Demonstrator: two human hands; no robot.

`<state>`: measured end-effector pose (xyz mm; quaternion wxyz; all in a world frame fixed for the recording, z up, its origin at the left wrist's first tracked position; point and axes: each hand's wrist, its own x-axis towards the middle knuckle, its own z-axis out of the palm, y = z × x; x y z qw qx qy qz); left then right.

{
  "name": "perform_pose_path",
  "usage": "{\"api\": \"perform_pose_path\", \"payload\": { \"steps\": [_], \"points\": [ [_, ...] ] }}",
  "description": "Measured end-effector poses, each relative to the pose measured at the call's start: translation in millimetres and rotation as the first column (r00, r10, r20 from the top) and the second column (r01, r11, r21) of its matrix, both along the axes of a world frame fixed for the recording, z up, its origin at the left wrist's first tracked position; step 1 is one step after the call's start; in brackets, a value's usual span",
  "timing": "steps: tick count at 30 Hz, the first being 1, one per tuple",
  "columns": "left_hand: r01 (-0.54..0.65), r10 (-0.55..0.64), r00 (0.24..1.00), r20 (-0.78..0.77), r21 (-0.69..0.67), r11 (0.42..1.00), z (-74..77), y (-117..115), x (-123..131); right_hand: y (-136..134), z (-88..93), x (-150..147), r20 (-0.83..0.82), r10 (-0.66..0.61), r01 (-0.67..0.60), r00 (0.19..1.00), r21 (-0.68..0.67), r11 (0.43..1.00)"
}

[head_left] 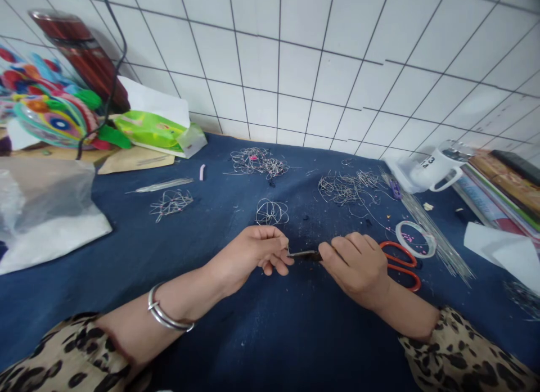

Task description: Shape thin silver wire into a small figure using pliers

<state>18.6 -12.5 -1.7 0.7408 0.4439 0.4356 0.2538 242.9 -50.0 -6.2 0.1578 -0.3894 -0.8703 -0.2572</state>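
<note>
Near the middle of the blue cloth, my left hand (264, 248) pinches a short, thin wire (288, 248) between thumb and forefinger, its other fingers loosely curled. My right hand (358, 268) is wrapped round a slim metal tool (310, 255) with a dark body; its grip is hidden in my fist, so I cannot tell its exact kind. The narrow tip reaches the fingers of my left hand, close to the wire. Just beyond lies a loose coil of wire loops (272, 212). Scissors with red handles (403, 270) lie partly behind my right hand.
Tangled wires (343, 188) and a smaller wire bundle (171, 203) lie on the cloth. At right are a round dish (434, 247) with pink beads, straight wires (449, 254), a white mug (441, 170) and books. A plastic bag (50, 212) sits left; a tiled wall stands behind.
</note>
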Motion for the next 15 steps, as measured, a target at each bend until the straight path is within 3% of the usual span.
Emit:
{"api": "perform_pose_path", "payload": {
  "steps": [5,9,12,15],
  "points": [
    [-0.019,0.021,1.0,-0.014,0.091,0.996,1.4,-2.4,1.5,0.0,0.1,-0.4,0.044,-0.019,0.02,0.999,-0.016,1.0],
    [0.003,0.022,0.995,-0.1,0.241,0.971,3.5,-4.5,1.5,-1.0,1.1,-1.7,0.059,-0.026,0.03,0.998,-0.07,0.997],
    [0.071,0.001,0.984,-0.18,0.391,0.918,5.3,-5.1,-0.7,-0.7,1.6,-3.8,0.043,-0.031,0.035,0.999,-0.112,0.993],
    [0.164,-0.011,0.961,-0.275,0.54,0.825,6.8,-4.8,-3.5,0.7,0.9,-5.8,0.006,-0.049,0.049,0.999,-0.192,0.98]
  ]
}}
